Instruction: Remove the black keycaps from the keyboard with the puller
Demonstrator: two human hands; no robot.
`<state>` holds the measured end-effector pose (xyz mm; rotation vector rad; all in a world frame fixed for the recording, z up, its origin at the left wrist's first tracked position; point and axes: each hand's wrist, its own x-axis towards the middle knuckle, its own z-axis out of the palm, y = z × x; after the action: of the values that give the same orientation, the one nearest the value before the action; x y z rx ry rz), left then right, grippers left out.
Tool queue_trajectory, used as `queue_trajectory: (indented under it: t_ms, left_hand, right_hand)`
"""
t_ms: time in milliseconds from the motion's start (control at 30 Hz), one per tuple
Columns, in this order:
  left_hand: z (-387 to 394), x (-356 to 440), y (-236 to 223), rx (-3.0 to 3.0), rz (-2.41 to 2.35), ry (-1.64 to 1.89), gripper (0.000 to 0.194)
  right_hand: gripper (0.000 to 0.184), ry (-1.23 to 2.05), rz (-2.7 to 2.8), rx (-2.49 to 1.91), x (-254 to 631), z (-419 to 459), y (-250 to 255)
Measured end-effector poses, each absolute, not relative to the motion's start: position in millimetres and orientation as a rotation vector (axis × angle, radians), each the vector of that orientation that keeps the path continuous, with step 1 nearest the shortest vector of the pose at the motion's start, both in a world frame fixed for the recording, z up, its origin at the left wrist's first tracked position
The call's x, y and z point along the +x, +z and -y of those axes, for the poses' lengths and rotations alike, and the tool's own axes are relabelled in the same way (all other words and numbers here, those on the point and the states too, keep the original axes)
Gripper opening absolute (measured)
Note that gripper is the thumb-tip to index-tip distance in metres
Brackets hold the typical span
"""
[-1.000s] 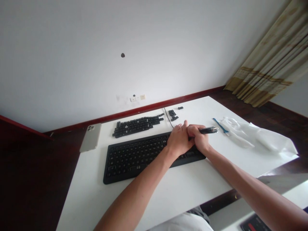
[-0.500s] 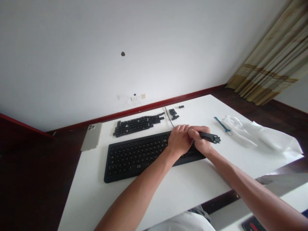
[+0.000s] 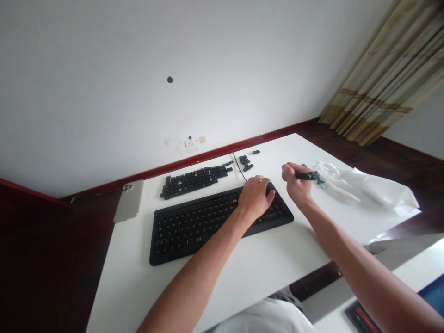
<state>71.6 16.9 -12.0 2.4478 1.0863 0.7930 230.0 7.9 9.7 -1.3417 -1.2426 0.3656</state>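
My left hand (image 3: 255, 199) rests with fingers spread over the right part of a black keyboard (image 3: 194, 222), whose keycaps are off over most of the board. To the right of the keyboard, my right hand (image 3: 297, 185) is raised a little and closed around a black-handled tool (image 3: 308, 175). One end of the tool sticks out toward the right; its working end is hidden. Behind the keyboard lies a large group of loose black keycaps (image 3: 194, 181). A smaller cluster of keycaps (image 3: 244, 160) is to the right of the cable (image 3: 238, 165).
A phone (image 3: 129, 203) lies face down at the table's left edge. On the right is a crumpled white plastic bag (image 3: 378, 189), with a blue tool (image 3: 319, 181) partly hidden behind my right hand. The white table (image 3: 145, 286) stands near a wall.
My right hand has moved right and away from my left hand, carrying the black-handled tool off the keyboard. My left hand stays on the keyboard, its thumb now apart. The view has shifted slightly.
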Motion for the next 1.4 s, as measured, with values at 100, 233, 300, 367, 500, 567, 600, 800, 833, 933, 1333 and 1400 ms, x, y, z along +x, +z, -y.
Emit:
queue_trajectory:
  t_ms: [100,233,300,367,500,567,600,800,833,933,1333,1400]
  left_hand:
    - [-20,68,-10,2.374,-1.094,0.814,0.011]
    - [-22,62,-5,2.374,-1.102,0.799,0.009]
    - [-22,60,-1,2.415,-1.101,0.773,0.010]
    - [-23,58,1,2.432,-1.070,0.767,0.011]
    - [-29,53,1,2.254,-1.041,0.869,0.017]
    - [-34,50,0,2.089,-1.057,0.945,0.016]
    - [-37,49,-1,1.995,-1.056,0.981,0.015]
    - [-50,45,-5,1.599,-0.993,1.126,0.024]
    - [-51,45,-6,1.581,-0.990,1.138,0.028]
    - [-52,44,-7,1.563,-0.992,1.149,0.040]
    - [-53,44,-14,1.519,-0.904,1.119,0.071]
    - [-55,44,-15,1.501,-0.893,1.108,0.070]
  right_hand:
    - [0.043,0.326,1.174,-1.333,237,-12,6]
    - [0.042,0.331,1.155,-1.356,239,-15,1]
    - [0.042,0.344,1.169,-1.366,239,-16,-2]
    - [0.043,0.352,1.190,-1.382,239,-17,-3]
    - [0.043,0.362,1.262,-1.442,237,-16,-2]
    - [0.044,0.381,1.310,-1.469,236,-15,1]
    - [0.045,0.400,1.345,-1.477,235,-15,2]
    - [0.046,0.476,1.565,-1.501,232,-15,2]
    - [0.044,0.481,1.580,-1.504,232,-16,1]
    - [0.036,0.488,1.609,-1.483,231,-17,1]
    - [0.028,0.537,1.792,-1.456,231,-16,-2]
    - [0.027,0.531,1.789,-1.436,231,-17,-3]
